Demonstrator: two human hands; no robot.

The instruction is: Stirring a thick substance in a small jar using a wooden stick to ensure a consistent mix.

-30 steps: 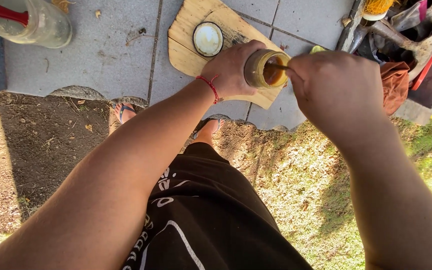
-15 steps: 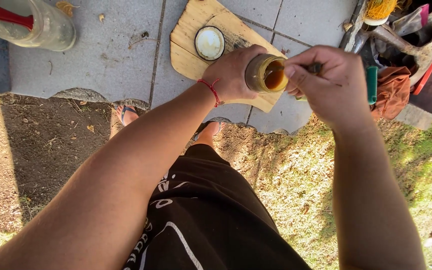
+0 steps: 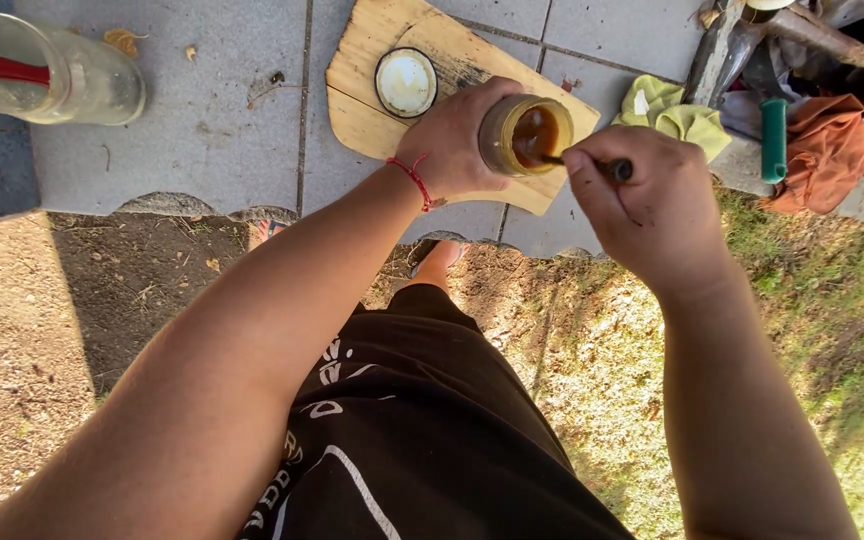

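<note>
My left hand (image 3: pixel 457 140) grips a small open glass jar (image 3: pixel 526 133) holding a brown liquid, held up above a flat wooden board (image 3: pixel 372 60). My right hand (image 3: pixel 647 195) pinches the dark handle of a thin brush (image 3: pixel 592 165), whose tip dips into the jar's mouth. The jar's round lid (image 3: pixel 406 82) lies on the board, inside facing up. A red string bracelet circles my left wrist.
A large clear jar (image 3: pixel 62 75) with a red handle in it lies on the grey paving at top left. A yellow-green cloth (image 3: pixel 674 112), an orange cloth (image 3: pixel 822 150), a green-handled tool (image 3: pixel 774 138) and other tools crowd the top right. Dirt and grass lie below.
My right hand has shifted right and turned, so the brush handle now shows and its tip sits in the jar. The left hand holds the jar in much the same place.
</note>
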